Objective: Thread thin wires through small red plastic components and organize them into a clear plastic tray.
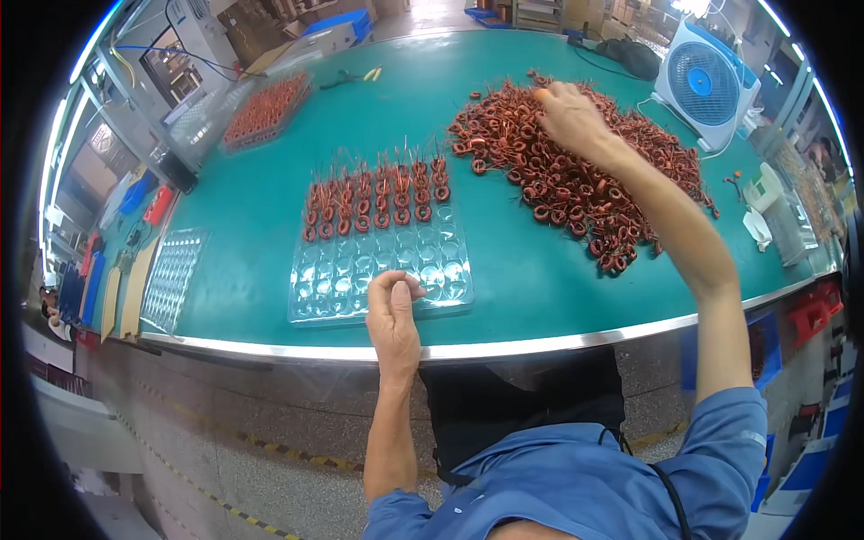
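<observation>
My left hand is closed, its fingers curled above the near edge of a clear plastic tray. Whatever those fingers may hold is too small to make out. Upright wire-wound ring coils, reddish brown with thin leads sticking up, fill the tray's far rows; the near rows of round pockets hold none. Over to the right, my right hand reaches onto the far part of a big heap of loose ring coils. An orange cover shows on one digit. Its fingers bend down, and their tips are hidden.
A filled tray of coils lies at the far left of the green table, with cutters nearby. Another clear tray sits by the left edge. A blue-and-white fan stands behind the heap.
</observation>
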A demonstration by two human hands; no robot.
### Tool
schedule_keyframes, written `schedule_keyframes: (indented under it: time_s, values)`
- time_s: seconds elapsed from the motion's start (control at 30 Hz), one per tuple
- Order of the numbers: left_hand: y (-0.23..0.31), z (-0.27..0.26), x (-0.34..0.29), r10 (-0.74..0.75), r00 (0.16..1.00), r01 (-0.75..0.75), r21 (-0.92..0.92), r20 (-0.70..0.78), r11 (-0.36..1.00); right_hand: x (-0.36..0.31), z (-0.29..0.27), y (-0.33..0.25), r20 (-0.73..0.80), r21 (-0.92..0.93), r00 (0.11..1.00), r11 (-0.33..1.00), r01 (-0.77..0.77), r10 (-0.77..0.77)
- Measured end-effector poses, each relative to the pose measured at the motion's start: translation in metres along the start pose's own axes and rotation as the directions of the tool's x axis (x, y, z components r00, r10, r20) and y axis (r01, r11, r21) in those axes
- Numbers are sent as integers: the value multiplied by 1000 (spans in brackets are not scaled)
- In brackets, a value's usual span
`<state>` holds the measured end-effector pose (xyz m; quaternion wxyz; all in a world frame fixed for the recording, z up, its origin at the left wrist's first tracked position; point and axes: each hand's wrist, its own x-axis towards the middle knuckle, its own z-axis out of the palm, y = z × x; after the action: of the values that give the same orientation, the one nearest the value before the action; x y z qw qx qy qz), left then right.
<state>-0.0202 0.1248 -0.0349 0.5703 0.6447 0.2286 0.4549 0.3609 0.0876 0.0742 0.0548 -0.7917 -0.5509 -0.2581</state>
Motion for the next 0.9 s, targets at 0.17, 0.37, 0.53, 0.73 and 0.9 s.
schedule_keyframes:
  time_s: [0.17,0.37,0.53,0.73,0.9]
  values:
    - [0,-3,-1,-6,1000,6,26,-11,1000,-34,-5,34,171,-160,982,982,102,-74]
    - [-1,-1,0,-8,1000,8,30,-7,1000,-44,-23,63,-92,69,996,998,4,3]
    - [0,2,-5,-8,999,11,76,-41,997,-57,-57,69,-152,563,946,812,-156,287]
    - [27,29,-20,-78,992,60,-166,-101,984,-101,-95,-2,62,887,947,417,-197,315]
    - [46,91,-23,-200,917,379,-601,344,704,-138,-104,-82,149,989,966,-14,-150,212]
